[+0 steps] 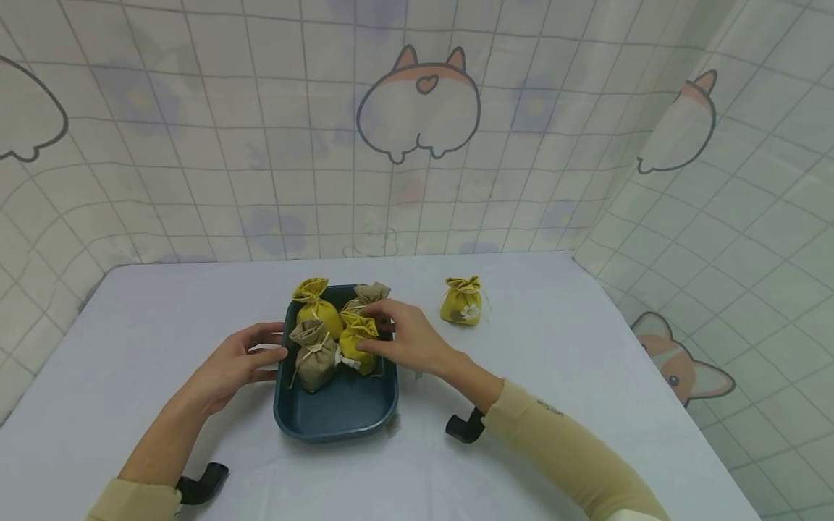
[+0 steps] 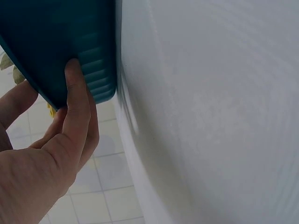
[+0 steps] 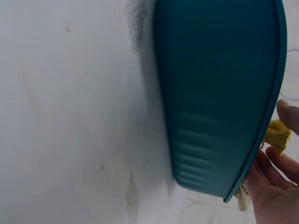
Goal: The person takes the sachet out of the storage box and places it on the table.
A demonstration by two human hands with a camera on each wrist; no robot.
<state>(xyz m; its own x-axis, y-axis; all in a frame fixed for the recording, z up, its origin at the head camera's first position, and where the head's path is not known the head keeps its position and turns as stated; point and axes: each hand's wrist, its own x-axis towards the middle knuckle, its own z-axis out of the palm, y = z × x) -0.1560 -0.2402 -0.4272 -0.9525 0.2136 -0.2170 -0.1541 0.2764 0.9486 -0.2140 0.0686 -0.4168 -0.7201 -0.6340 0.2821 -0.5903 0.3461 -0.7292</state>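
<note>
A dark blue plastic basin (image 1: 335,423) holds several small drawstring pouches. On its left side stand a yellow pouch (image 1: 319,311) and a beige pouch (image 1: 316,365); a second beige pouch (image 1: 370,293) sits at the back right, partly hidden. Reaching over the right rim, my right hand (image 1: 410,339) pinches another yellow pouch (image 1: 357,354) near its gathered top. Yellow cloth shows between that thumb and fingers in the right wrist view. My left hand (image 1: 237,362) rests against the basin's left side, fingers extended along the outer wall and thumb at the rim.
One more yellow pouch (image 1: 461,307) with a white flower stands on the white-covered table (image 1: 554,340), right of the basin. Black curved pieces (image 1: 205,483) show beside both wrists. A checked curtain (image 1: 274,145) with cartoon figures encloses the back and sides.
</note>
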